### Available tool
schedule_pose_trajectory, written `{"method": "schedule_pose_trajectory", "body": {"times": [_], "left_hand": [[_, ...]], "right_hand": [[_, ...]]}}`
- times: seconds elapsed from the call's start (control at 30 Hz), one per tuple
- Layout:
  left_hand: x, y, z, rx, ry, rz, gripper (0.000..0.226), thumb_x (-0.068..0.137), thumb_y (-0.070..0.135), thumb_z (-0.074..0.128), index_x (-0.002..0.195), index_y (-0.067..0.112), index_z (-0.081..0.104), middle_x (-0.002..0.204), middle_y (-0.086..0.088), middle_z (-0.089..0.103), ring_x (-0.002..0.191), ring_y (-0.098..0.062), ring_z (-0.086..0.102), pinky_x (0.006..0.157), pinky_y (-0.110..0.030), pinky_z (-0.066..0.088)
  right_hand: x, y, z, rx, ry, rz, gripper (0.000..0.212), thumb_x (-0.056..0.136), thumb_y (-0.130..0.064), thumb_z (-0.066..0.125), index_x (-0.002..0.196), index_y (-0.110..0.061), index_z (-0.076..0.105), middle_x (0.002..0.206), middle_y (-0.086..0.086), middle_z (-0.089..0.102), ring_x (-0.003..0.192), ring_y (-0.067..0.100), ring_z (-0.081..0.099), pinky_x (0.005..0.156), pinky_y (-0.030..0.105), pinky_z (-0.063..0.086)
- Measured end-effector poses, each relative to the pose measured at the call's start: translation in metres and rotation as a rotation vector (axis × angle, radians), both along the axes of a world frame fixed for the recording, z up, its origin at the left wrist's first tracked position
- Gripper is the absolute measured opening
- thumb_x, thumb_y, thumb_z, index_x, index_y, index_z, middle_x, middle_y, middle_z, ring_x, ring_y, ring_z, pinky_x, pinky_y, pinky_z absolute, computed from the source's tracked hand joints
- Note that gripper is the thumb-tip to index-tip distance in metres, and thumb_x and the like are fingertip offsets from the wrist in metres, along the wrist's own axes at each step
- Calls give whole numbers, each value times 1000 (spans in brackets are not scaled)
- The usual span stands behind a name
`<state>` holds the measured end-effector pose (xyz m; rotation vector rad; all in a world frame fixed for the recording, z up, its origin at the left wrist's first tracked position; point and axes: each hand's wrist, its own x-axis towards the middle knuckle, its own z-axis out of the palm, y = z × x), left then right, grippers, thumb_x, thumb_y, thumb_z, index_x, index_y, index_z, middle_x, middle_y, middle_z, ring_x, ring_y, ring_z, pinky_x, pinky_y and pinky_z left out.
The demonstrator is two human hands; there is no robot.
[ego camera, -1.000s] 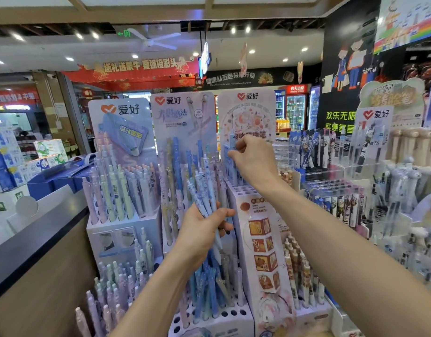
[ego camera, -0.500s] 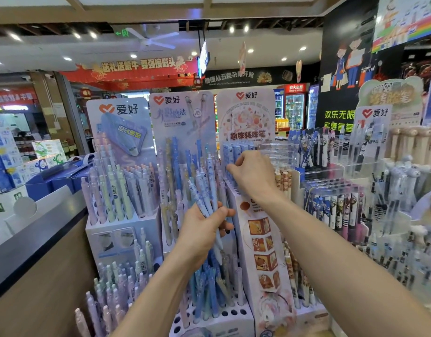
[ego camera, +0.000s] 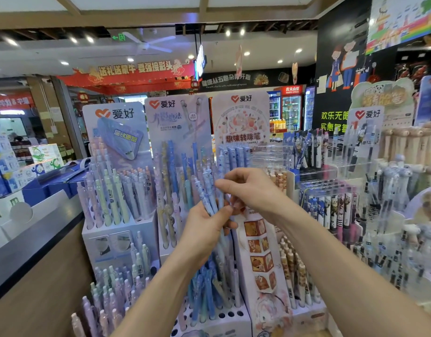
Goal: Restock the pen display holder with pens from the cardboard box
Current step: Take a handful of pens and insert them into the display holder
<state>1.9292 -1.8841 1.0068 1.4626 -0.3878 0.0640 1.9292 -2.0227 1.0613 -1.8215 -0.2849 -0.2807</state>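
Bare left hand (ego camera: pixel 206 231), bare right hand (ego camera: pixel 249 190), bare forearms (ego camera: pixel 331 261).

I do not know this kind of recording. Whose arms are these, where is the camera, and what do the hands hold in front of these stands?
There is no machine here. A person wears one wide camera on the head, so you look forward and down along their own two arms. They stand before shop stands full of pens. The left hand grips a bundle of blue pens that points upward. The right hand reaches across and pinches at that bundle, seemingly to draw one pen out. Behind is a pen display holder with a row of similar pens. No cardboard box is in view.
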Motion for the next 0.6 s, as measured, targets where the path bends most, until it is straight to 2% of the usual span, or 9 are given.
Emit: {"method": "schedule_pose_trajectory", "body": {"times": [0.13, 0.23, 0.3, 0.37, 0.47, 0.6], "left_hand": [[-2, -7, -1, 34, -19, -16, 14, 96, 6, 59, 103, 12, 69, 90, -5, 76, 63, -15, 66, 57, -21, 51], [-4, -7, -1, 24, -13, -25, 9, 94, 9, 62, 98, 15, 69, 95, -7, 78, 67, -15, 68, 65, -28, 56], [-3, -5, -2, 9, 16, -25, 7, 94, 11, 63, 101, 12, 65, 95, -7, 79, 68, -14, 68, 70, -34, 55], [-1, -3, -4, -6, 41, -7, 14, 94, 12, 63, 108, 9, 60, 92, -5, 79, 66, -14, 67, 68, -34, 53], [1, -3, -5, -11, 34, 9, 12, 97, 12, 58, 110, 11, 57, 87, -5, 76, 63, -14, 62, 69, -36, 53], [3, -4, -5, -26, 35, 35, 12, 99, 15, 56, 108, 12, 49, 91, -13, 73, 62, -17, 60, 69, -38, 53]], "right_hand": [[-2, -4, 1, -12, 5, -1, 21, 90, -25, 74, 85, -6, 65, 63, 9, 60, 55, 24, 57, 52, 35, 52], [-2, -16, 12, 20, 15, 56, 16, 96, -17, 65, 95, -1, 68, 79, 8, 63, 66, 18, 59, 57, 28, 52], [-1, -28, 27, 54, 2, 51, 16, 98, -12, 58, 107, -2, 67, 91, 9, 63, 75, 16, 58, 62, 24, 51], [3, -42, 42, 62, -54, -24, 16, 99, -11, 56, 111, -6, 65, 95, 7, 66, 80, 16, 61, 67, 25, 51], [14, -57, 54, -41, -148, -178, 23, 97, -12, 61, 119, -14, 56, 97, 3, 73, 85, 12, 70, 74, 28, 53], [35, -65, 52, -169, -196, -292, 22, 96, -17, 66, 115, -15, 55, 100, 1, 73, 96, 16, 69, 89, 38, 56]]}}
